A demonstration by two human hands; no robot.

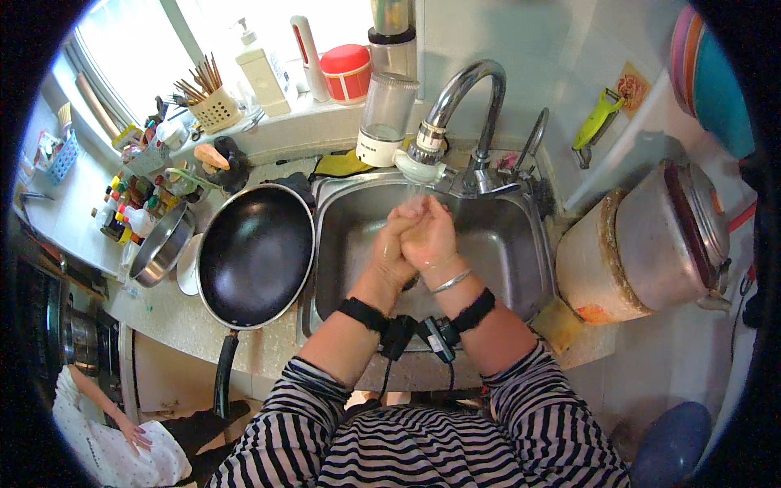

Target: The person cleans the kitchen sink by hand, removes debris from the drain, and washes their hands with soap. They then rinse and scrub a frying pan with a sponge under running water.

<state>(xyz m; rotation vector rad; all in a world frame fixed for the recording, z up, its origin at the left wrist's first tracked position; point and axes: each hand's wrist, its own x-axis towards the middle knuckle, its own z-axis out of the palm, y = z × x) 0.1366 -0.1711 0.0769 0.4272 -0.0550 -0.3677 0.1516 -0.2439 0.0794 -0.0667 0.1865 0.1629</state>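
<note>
My left hand (393, 247) and my right hand (429, 235) are pressed together under the faucet's filter head (421, 161), over the stainless steel sink (500, 244). Water runs onto the fingers, and wet skin glints. No object shows between the palms, though their inner sides are hidden. A curved chrome faucet (497, 91) rises behind the basin. Each wrist bears a black strap with a small cabled device; a silver bracelet (453, 281) is on the right wrist.
Left of the sink lies a black frying pan (256, 256), its handle over the counter edge, beside a metal bowl (161, 247) and several bottles. Large metal pots (647, 244) and a sponge (558, 323) are at right. Another person (122, 433) is at lower left.
</note>
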